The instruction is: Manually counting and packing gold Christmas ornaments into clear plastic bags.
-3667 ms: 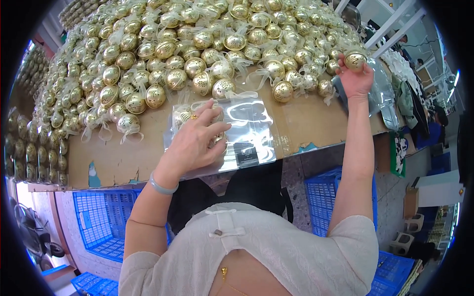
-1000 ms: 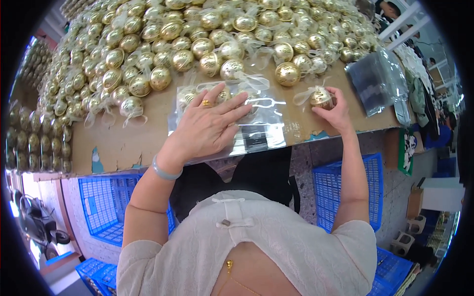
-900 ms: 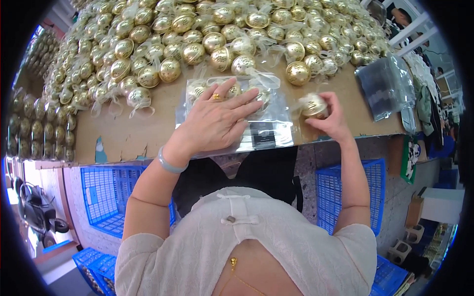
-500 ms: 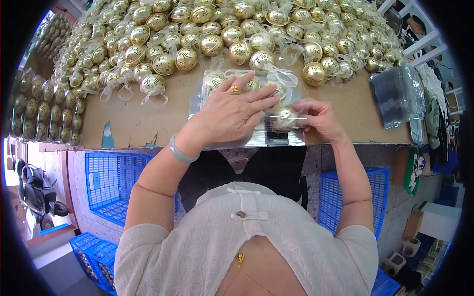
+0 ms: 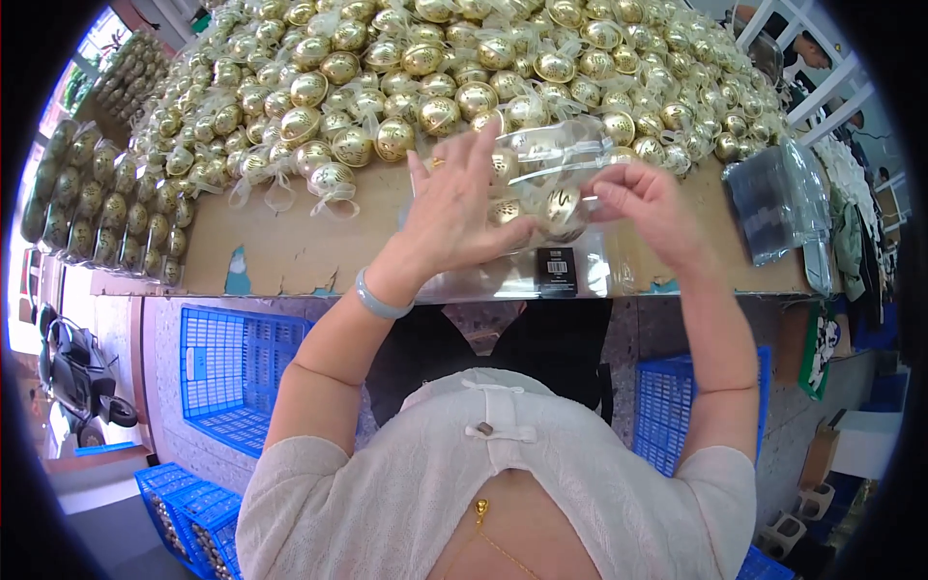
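Observation:
A clear plastic pack holding several gold ball ornaments lies at the table's front middle, tilted a little. My left hand rests against its left side, fingers spread, the thumb stretched along a gold ball ornament behind the plastic. At the pack's right side my right hand, slightly blurred, is closed with thumb and fingers pinching the plastic edge. In front of the ornaments, a black label shows through clear plastic film near the table edge.
A large heap of gold ball ornaments with sheer ribbons covers the table's far side. Filled clear packs stand at left. Flat clear bags are stacked at right. Blue crates sit below the brown table top.
My left hand's fingers have lifted and spread, uncovering the ornaments. My right hand has moved up and right, pulling at the plastic, and the black label has come into fuller view.

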